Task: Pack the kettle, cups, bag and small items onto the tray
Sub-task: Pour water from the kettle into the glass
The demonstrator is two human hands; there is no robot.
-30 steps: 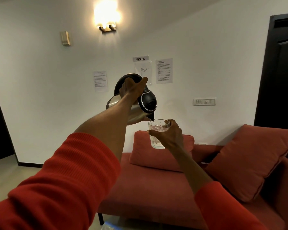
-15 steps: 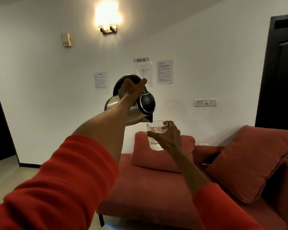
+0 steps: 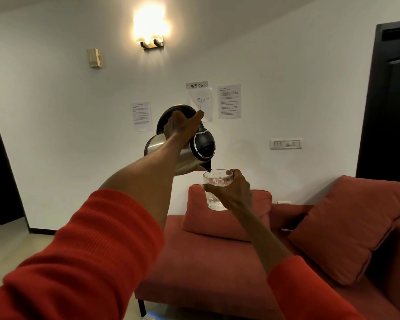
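Observation:
A steel kettle (image 3: 189,158) with a black lid and black handle is held up in the air, tipped to the right. My left hand (image 3: 183,127) grips its handle from above. The spout sits right over the rim of a clear glass cup (image 3: 215,188), which has a little water at its bottom. My right hand (image 3: 233,192) wraps around the cup's right side and holds it upright just below the spout. The tray, the bag and the small items are out of view.
A red sofa (image 3: 206,262) with two red cushions (image 3: 346,227) stands below my arms against a white wall. Paper sheets (image 3: 229,101) hang on the wall, a lamp (image 3: 151,31) glows above, and a dark door (image 3: 393,100) is at the right.
Both hands have drifted slightly down and left together. The kettle stays tipped over the cup, and both grips are unchanged.

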